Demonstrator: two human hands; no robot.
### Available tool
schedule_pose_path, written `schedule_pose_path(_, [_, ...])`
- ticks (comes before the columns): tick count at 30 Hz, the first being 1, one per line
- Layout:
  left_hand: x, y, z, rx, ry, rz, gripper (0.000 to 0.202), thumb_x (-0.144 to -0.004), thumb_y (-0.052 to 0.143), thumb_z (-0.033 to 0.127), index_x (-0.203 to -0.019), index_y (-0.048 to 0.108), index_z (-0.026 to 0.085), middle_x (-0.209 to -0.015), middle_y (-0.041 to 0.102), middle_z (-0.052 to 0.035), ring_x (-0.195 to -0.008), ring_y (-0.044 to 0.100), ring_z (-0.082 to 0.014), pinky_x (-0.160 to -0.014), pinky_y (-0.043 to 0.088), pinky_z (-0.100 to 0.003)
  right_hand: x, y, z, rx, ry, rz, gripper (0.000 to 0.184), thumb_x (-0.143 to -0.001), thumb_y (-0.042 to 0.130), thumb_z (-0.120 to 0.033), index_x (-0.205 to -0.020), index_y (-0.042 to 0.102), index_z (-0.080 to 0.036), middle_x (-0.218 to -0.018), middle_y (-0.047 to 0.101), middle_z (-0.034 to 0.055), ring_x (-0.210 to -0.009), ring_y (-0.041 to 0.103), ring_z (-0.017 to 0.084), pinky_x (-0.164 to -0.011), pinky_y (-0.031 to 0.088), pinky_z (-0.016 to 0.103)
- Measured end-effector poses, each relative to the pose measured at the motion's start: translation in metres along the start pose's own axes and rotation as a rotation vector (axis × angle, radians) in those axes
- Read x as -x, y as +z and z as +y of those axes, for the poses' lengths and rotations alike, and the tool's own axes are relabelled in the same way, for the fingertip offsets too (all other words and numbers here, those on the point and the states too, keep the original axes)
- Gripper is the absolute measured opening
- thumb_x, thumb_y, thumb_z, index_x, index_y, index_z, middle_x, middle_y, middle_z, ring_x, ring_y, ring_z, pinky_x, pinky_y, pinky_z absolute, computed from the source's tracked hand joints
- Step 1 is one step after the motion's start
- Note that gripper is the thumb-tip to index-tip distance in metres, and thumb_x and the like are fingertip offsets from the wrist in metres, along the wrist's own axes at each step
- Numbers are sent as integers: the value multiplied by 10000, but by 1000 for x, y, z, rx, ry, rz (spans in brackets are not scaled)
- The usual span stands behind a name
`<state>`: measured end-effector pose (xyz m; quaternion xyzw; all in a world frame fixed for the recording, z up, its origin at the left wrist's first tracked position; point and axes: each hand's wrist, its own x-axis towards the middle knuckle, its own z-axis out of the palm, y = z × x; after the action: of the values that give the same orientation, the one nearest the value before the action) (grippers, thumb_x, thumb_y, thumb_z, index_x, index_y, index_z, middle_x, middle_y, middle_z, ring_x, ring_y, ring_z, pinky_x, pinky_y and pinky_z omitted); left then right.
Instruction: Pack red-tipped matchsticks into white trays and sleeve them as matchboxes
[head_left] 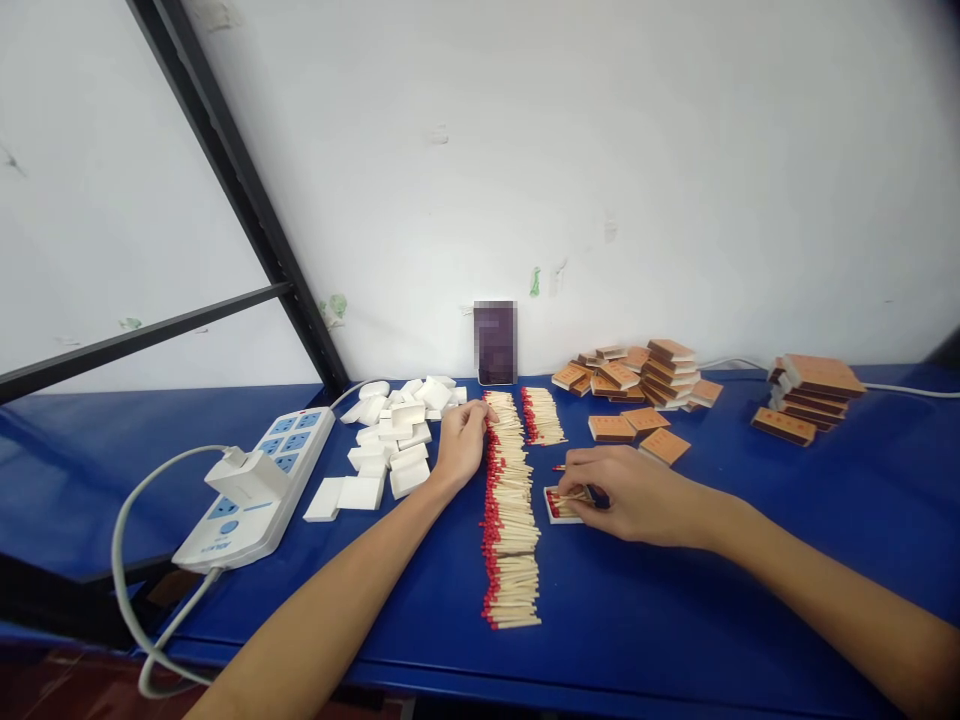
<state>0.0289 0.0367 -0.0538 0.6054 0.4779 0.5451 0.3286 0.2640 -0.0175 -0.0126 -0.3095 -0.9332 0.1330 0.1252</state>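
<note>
A long row of red-tipped matches (510, 510) runs down the middle of the blue table (675, 600). My left hand (461, 445) rests at the row's upper left, fingers curled against the match heads. My right hand (626, 492) lies right of the row, fingers closed over a small open tray of matches (559, 505), pressing some matches into it. A second, shorter bunch of matches (541, 415) lies behind. One loose match (559, 467) sits near my right hand.
White inner trays (390, 440) are heaped at the left, beside a white power strip (259, 490) with a plugged adapter and cable. Orange matchbox sleeves (637, 375) are stacked at the back right, with another stack (814, 395) farther right. A dark card (495, 342) leans on the wall.
</note>
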Motion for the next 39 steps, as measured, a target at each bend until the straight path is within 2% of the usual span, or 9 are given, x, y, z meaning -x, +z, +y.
schedule_pose_path(16, [1, 0, 2, -17, 7, -5, 313, -857, 410, 309, -647, 583, 154, -484, 335, 51, -493, 321, -97, -528, 253, -247, -1, -5, -4, -10, -27, 1, 141, -881, 536, -186, -851, 672, -210, -792, 652, 3, -675, 557, 121, -609, 354, 246])
schedule_pose_path(25, [1, 0, 2, -29, 20, -2, 307, -846, 409, 295, -637, 587, 157, -498, 354, 45, -510, 348, -101, -535, 267, -245, -2, 1, 4, -27, -33, -5, 183, -922, 532, -247, -900, 711, -214, -815, 668, 21, -719, 583, 137, -627, 376, 248])
schedule_pose_path(33, [0, 0, 0, -43, 17, -5, 311, -849, 404, 311, -645, 584, 159, -503, 350, 44, -516, 345, -104, -533, 266, -241, -1, -7, -2, -123, -11, -45, 176, -906, 565, -272, -933, 731, -222, -848, 697, 28, -755, 614, 153, -674, 418, 267])
schedule_pose_path(39, [1, 0, 3, -50, 23, -10, 310, -842, 406, 309, -638, 585, 160, -501, 353, 43, -516, 351, -106, -534, 273, -243, -2, -6, -2, -86, 2, -31, 162, -892, 563, -260, -865, 716, -216, -813, 683, 31, -754, 604, 162, -679, 414, 280])
